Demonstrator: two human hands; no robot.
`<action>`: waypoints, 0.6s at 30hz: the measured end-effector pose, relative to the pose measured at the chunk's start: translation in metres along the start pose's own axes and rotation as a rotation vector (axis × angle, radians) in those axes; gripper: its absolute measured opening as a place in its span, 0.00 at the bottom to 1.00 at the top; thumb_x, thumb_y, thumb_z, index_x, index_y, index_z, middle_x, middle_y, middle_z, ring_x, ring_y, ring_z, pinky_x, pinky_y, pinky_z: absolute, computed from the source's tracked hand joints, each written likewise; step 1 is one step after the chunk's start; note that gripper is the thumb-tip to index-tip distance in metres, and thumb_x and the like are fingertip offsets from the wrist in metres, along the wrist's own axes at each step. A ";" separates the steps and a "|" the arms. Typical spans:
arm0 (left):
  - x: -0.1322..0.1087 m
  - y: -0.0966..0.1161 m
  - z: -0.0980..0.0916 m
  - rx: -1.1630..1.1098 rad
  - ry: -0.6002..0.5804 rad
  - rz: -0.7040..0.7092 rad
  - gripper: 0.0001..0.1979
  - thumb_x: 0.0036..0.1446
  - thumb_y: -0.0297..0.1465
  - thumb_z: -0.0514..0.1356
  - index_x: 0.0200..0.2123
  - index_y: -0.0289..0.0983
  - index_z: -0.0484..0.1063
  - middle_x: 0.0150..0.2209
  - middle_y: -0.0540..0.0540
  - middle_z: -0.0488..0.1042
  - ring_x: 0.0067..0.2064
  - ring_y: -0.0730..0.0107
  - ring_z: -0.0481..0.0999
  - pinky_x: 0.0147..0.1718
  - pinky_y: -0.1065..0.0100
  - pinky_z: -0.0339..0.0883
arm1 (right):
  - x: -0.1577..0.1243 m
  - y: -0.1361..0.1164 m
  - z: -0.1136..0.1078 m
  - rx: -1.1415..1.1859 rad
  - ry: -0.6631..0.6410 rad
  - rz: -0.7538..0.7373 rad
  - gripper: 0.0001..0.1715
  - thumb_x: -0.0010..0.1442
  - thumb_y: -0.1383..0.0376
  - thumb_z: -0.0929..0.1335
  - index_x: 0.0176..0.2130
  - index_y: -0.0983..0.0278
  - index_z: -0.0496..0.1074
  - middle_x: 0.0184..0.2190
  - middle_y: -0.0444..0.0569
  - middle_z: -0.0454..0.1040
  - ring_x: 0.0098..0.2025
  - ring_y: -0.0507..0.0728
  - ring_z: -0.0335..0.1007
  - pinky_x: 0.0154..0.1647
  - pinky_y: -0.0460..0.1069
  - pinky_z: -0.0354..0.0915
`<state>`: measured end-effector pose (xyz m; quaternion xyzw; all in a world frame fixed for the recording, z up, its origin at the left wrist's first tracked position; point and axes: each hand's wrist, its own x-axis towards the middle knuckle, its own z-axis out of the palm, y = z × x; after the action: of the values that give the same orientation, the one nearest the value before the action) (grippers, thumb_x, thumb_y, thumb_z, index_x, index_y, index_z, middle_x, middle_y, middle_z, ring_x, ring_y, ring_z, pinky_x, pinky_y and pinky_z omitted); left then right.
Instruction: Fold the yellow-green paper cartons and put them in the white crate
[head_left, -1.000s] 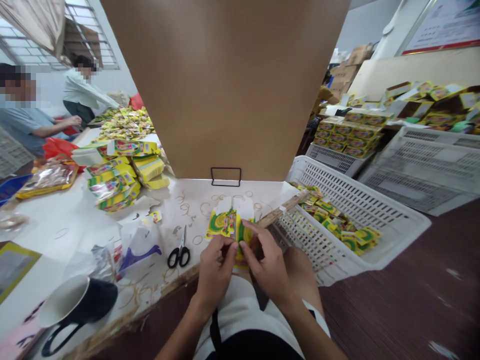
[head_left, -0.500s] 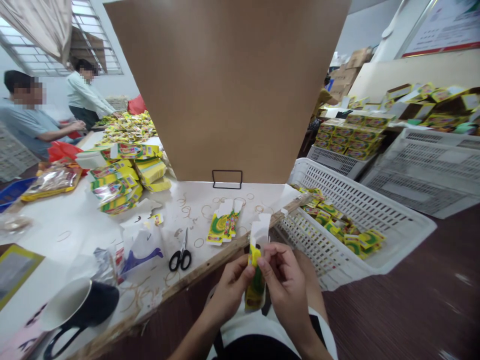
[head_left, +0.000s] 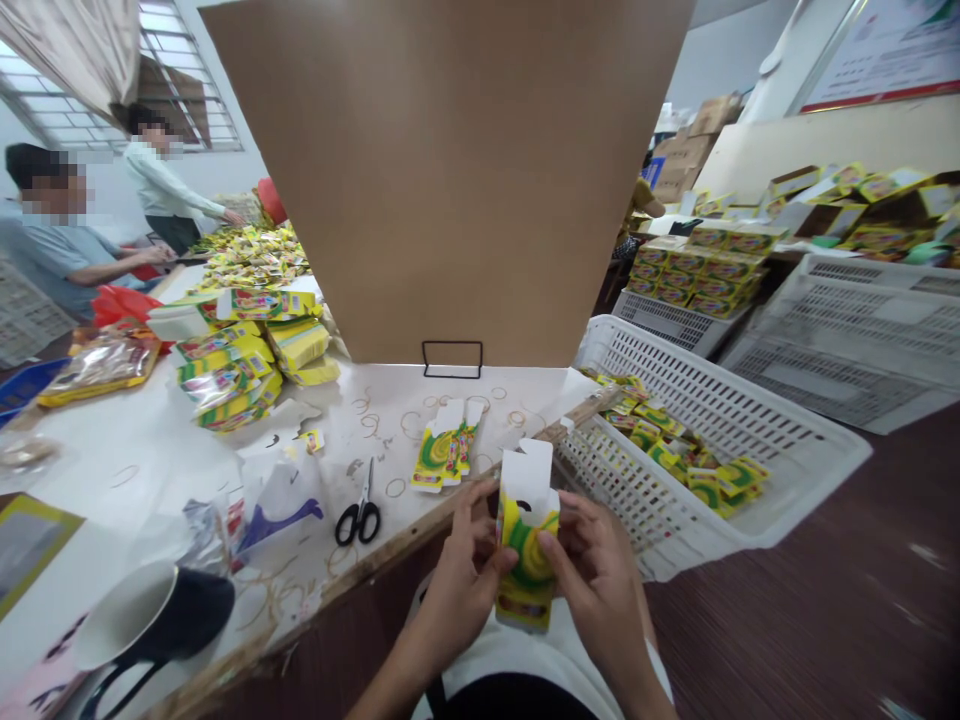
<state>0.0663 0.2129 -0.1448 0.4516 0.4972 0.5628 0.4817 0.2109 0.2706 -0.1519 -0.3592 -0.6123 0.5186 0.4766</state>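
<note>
- Left hand [head_left: 466,568] sits at the left side of a yellow-and-green box [head_left: 528,560]; I see its thumb pressed on the printed front, the fingers curled by the side, so I read it as gripping.
- Right hand [head_left: 597,560] clamps the opposite edge, thumb on the front, fingers bent by the side and partly hidden from me.
- Between them, the box is held off the table [head_left: 150,425], above the lap and just beyond the worn wooden edge [head_left: 375,550], its white flaps [head_left: 527,465] raised at the top.
- Ahead of the hands, I have a few flat cartons [head_left: 435,455] overlapping on the tabletop, with black-handled scissors [head_left: 358,518] to their left.
- Farther left I make out a dark mug [head_left: 201,608], a plastic bag [head_left: 277,505] with a violet print, and a heap of yellow cartons [head_left: 232,372].
- On my right, a white basket [head_left: 705,372] holds small yellow packets [head_left: 660,440].
- Straight ahead, a brown board [head_left: 465,180] fills much of my view, a black wire frame [head_left: 452,375] at its foot.
- Two people are at the far left, one seated [head_left: 60,260], one standing [head_left: 161,190].
</note>
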 end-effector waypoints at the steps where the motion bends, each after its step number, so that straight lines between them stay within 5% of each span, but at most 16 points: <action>1: -0.001 0.001 -0.002 -0.028 -0.051 -0.021 0.32 0.59 0.30 0.58 0.62 0.40 0.46 0.42 0.42 0.72 0.41 0.67 0.73 0.43 0.64 0.66 | 0.000 -0.001 -0.003 0.008 -0.025 -0.030 0.22 0.60 0.61 0.67 0.53 0.59 0.62 0.42 0.51 0.73 0.40 0.56 0.71 0.38 0.48 0.69; 4: -0.004 0.006 -0.007 -0.128 -0.184 -0.066 0.27 0.57 0.30 0.60 0.58 0.40 0.54 0.40 0.44 0.72 0.39 0.69 0.73 0.40 0.67 0.66 | -0.001 0.000 -0.014 0.019 -0.172 -0.005 0.18 0.61 0.61 0.65 0.52 0.59 0.65 0.40 0.50 0.73 0.39 0.55 0.71 0.38 0.47 0.69; 7: -0.006 0.009 -0.007 -0.222 -0.268 -0.112 0.21 0.52 0.32 0.65 0.47 0.37 0.61 0.37 0.45 0.73 0.33 0.72 0.73 0.32 0.72 0.64 | -0.001 -0.001 -0.021 -0.024 -0.240 0.042 0.11 0.63 0.59 0.64 0.40 0.61 0.72 0.30 0.46 0.72 0.31 0.53 0.68 0.30 0.45 0.65; 10: -0.006 0.010 -0.004 -0.215 -0.255 -0.128 0.25 0.50 0.33 0.66 0.48 0.38 0.59 0.38 0.45 0.73 0.35 0.71 0.74 0.31 0.73 0.64 | 0.000 -0.004 -0.023 -0.099 -0.246 -0.036 0.16 0.64 0.58 0.62 0.29 0.63 0.71 0.25 0.45 0.68 0.28 0.53 0.65 0.27 0.44 0.62; 14: -0.006 0.009 -0.004 -0.164 -0.260 -0.121 0.39 0.52 0.30 0.65 0.62 0.41 0.47 0.40 0.42 0.75 0.39 0.66 0.75 0.34 0.71 0.67 | 0.002 -0.003 -0.021 -0.141 -0.081 -0.106 0.08 0.61 0.60 0.65 0.39 0.61 0.72 0.32 0.48 0.72 0.34 0.55 0.70 0.32 0.46 0.67; 18: -0.004 0.004 -0.005 -0.060 -0.184 -0.064 0.24 0.54 0.29 0.62 0.55 0.38 0.62 0.45 0.40 0.74 0.41 0.64 0.76 0.37 0.69 0.68 | 0.003 0.001 -0.028 -0.120 -0.069 -0.152 0.11 0.62 0.62 0.65 0.44 0.59 0.72 0.42 0.51 0.74 0.45 0.57 0.72 0.44 0.50 0.68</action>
<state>0.0616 0.2085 -0.1418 0.4707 0.4481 0.5180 0.5562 0.2366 0.2816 -0.1522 -0.3216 -0.6839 0.4553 0.4707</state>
